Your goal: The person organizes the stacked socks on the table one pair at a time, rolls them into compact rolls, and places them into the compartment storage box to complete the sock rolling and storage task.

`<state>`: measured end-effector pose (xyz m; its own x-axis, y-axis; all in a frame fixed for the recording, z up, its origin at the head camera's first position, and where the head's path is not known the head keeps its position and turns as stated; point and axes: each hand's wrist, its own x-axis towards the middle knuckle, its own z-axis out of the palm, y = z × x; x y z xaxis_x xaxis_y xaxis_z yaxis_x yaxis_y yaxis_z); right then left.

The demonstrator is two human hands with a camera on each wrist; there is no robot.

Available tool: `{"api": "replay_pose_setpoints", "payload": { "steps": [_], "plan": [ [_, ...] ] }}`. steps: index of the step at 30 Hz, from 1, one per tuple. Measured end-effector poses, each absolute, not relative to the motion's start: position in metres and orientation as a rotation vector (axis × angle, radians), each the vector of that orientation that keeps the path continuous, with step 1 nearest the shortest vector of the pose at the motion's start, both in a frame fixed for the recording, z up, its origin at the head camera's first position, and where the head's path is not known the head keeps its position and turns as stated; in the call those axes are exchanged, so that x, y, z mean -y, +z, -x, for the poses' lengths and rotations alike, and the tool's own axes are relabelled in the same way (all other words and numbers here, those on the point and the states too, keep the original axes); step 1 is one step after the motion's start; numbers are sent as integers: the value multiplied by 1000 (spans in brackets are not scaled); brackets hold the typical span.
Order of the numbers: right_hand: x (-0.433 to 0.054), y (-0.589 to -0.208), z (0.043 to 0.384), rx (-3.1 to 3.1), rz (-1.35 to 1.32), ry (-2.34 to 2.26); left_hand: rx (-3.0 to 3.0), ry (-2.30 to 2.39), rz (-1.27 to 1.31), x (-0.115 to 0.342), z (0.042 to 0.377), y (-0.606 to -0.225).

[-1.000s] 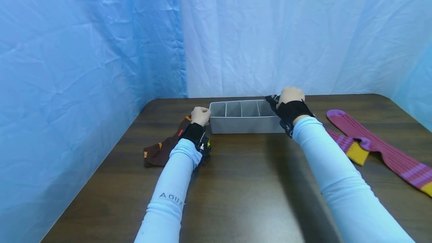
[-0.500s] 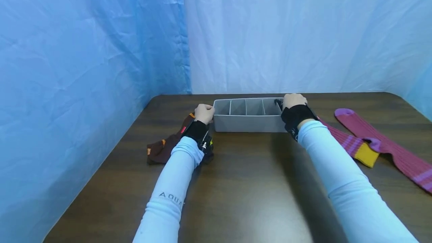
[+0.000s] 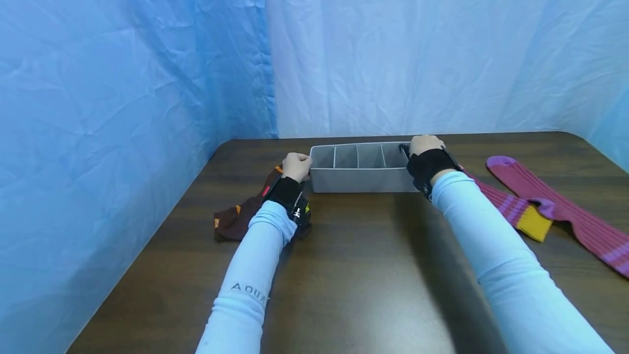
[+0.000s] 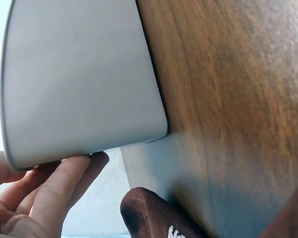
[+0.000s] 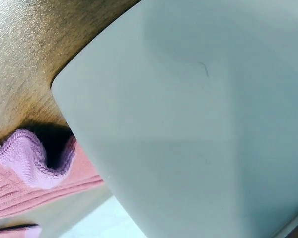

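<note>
A grey box [image 3: 361, 181] with several compartments in a row stands near the table's far edge. At its left end, my left hand [image 3: 297, 167] grips the wall. The left wrist view shows the thumb [image 4: 4, 169] at the rim and the fingers [image 4: 64, 181] against the outside of the end wall. My right hand [image 3: 426, 145] holds the box's right end from above, its fingers mostly hidden behind the wrist. In the right wrist view the box wall [image 5: 179, 124] fills most of the picture.
Left of the box lies a brown sock [image 3: 238, 220] with orange patches, partly under my left forearm. Two pink ribbed socks with purple and yellow parts lie at the right, one [image 3: 580, 225] farther out and one [image 3: 506, 204] beside my right wrist. Blue sheeting [image 3: 393, 48] hangs behind the table.
My right hand has settled slightly lower on the box's right end since a second ago. The view has shifted a little. My left hand stays at the left end.
</note>
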<state>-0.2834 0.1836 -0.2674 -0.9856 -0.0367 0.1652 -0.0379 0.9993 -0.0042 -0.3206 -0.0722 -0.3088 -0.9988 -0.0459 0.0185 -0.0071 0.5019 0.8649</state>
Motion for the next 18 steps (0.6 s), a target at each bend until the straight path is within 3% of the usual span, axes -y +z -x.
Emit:
{"api": "replay_pose_setpoints", "payload": {
  "steps": [12, 18],
  "plan": [
    [-188, -269, 286, 3014, -5, 130, 2678, -1586, -85, 73, 343, -326],
    [-191, -267, 293, 3018, 20, 187, 2701, -1572, -146, 73, 331, -312]
  ]
}}
